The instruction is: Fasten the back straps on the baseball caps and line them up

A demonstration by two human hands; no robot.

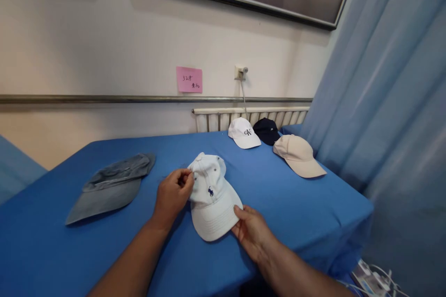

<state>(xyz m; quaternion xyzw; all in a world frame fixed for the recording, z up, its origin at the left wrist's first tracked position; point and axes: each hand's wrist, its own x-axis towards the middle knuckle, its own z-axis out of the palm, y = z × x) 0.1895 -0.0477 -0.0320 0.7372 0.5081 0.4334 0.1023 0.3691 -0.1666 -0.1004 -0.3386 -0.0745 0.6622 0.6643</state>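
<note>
Between my hands is a white baseball cap (212, 195) with a small dark blue horse-and-rider emblem, its brim toward me. My left hand (175, 191) pinches the left side of its crown with curled fingers. At the brim's right edge, my right hand (251, 229) grips with the thumb on top and the fingers underneath. To the left, a grey-blue cap (113, 185) lies partly flattened on the blue-covered table (289, 222), apart from my left hand.
Toward the back right sit a white lettered cap (243, 133), a black cap (266, 131) and a beige cap (298, 155). A radiator (216, 121) and rail (139, 99) run along the wall. Blue curtains (390, 79) hang at right; cables and a power strip (371, 278) lie below.
</note>
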